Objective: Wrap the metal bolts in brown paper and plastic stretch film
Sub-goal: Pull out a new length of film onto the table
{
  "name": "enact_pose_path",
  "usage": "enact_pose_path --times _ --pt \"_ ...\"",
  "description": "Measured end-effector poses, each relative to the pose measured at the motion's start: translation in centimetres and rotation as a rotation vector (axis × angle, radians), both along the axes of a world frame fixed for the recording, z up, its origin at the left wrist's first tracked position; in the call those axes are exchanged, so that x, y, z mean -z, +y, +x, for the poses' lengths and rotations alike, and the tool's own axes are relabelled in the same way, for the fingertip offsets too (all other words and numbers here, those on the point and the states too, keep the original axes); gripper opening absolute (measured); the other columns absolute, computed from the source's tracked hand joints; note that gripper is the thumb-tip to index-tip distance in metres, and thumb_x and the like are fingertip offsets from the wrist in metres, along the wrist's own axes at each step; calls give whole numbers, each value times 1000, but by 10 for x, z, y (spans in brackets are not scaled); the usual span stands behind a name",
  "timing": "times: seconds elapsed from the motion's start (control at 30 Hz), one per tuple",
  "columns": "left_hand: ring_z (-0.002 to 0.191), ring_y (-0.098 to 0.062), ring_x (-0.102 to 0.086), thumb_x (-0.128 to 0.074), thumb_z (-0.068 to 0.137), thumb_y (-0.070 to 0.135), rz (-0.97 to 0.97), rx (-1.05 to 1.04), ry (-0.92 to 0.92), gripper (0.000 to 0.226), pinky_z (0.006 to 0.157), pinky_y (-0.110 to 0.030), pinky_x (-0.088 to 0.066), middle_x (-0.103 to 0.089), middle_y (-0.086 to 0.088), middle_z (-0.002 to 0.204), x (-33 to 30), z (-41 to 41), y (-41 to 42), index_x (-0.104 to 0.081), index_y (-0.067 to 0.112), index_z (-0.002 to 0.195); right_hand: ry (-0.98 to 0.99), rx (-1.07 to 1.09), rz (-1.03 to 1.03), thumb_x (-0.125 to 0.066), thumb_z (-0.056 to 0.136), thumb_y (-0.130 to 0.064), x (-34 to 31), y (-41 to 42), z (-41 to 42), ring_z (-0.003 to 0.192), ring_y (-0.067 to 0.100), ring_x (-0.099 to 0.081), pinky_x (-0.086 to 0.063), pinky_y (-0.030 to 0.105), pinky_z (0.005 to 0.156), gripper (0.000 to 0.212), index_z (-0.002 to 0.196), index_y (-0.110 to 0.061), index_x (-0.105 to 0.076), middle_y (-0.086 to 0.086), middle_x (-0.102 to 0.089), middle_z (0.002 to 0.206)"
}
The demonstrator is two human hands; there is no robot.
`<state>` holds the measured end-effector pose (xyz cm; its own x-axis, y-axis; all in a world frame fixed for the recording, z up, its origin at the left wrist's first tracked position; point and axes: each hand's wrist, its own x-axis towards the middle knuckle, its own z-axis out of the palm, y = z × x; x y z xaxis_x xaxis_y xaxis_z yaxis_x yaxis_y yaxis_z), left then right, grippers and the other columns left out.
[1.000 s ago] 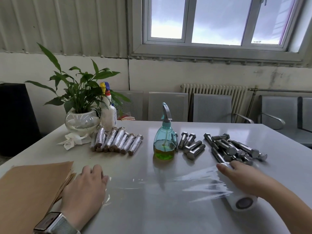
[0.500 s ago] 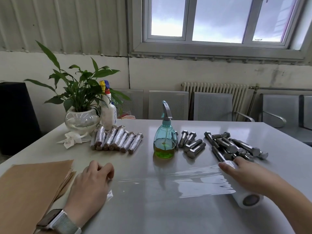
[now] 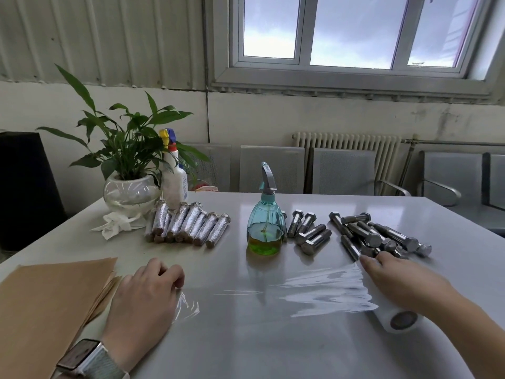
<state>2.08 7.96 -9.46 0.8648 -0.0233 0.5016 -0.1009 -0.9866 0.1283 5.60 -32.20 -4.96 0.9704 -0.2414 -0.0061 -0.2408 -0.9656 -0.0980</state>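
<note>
A sheet of clear stretch film lies stretched across the grey table. My left hand has curled fingers pressing down on the film's loose left end. My right hand lies flat on top of the white film roll at the right. Bare metal bolts lie in a heap just beyond my right hand, with three more by the spray bottle. Several wrapped bolts lie in a row at the left back. A stack of brown paper sits at the near left.
A teal spray bottle with yellow-green liquid stands mid-table. A potted plant in a glass bowl, a white spray bottle and a crumpled tissue stand at the back left. Chairs line the wall behind the table.
My right hand has drawn the roll further right, so the film is stretched longer. My left hand's fingers have curled up on the film's end.
</note>
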Motion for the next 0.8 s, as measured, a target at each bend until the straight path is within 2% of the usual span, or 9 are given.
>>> enact_pose_path --times 0.13,0.23,0.47,0.6,0.7,0.8 --pt "74 -20 -57 -49 80 30 -37 20 40 9 62 -33 -36 -46 9 77 1 2 5 -57 34 77 -29 48 0 -20 93 -60 -2 4 1 115 30 -53 -41 41 91 50 110 -25 -51 9 -59 127" --pt "74 -19 -56 -62 82 23 -40 18 47 12 63 -34 -37 -46 9 77 0 2 7 -57 34 78 -73 33 -86 -22 92 -60 -4 7 0 110 27 -55 -37 38 81 43 100 -27 -48 6 -62 122" --pt "71 -18 -56 -68 79 22 -30 27 74 17 61 -32 -31 -45 9 76 -3 0 9 -57 34 77 -99 -13 -209 -18 93 -62 -3 8 -2 114 24 -55 -37 37 81 51 115 -29 -50 1 -61 125" --pt "76 -17 -56 -61 84 26 -36 36 66 11 65 -32 -33 -45 10 79 -3 1 9 -57 36 81 -147 -22 -213 -19 93 -64 -2 11 -2 115 24 -55 -37 35 81 53 116 -29 -52 0 -62 125" --pt "77 -16 -56 -51 89 24 -50 51 54 14 67 -35 -39 -46 11 80 -3 1 9 -57 36 83 -174 -30 -238 -18 92 -65 -1 14 -3 111 23 -57 -37 34 75 53 114 -30 -52 -1 -65 119" --pt "84 -14 -54 -52 91 27 -63 65 114 11 74 -34 -40 -46 12 83 -4 1 10 -54 37 87 -167 -36 -270 -17 93 -64 -1 18 -3 110 22 -57 -33 34 72 54 115 -30 -51 -2 -64 119"
